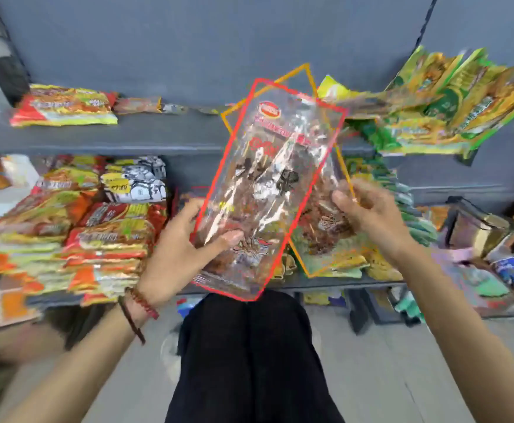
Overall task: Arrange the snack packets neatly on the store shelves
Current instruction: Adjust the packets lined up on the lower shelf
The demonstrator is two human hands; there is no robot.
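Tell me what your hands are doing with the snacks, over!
Left hand grips red-edged clear packet, thumb on front. Right hand holds orange-edged clear packet behind it. Both off the shelves, overlapping. Nothing between hands and shelves.

Bright, even indoor light; strong motion blur and wide-angle bending.

White glare streaks are thrown across the clear plastic snack packet with the red border (268, 190), and the orange-bordered clear packet (326, 233) behind it is softened. The stacked red and yellow packets (97, 236) and the green and yellow packets (451, 108) are smeared by blur. The grey metal shelf (127, 135) is bowed toward the frame edges. Only faint shadows are cast.
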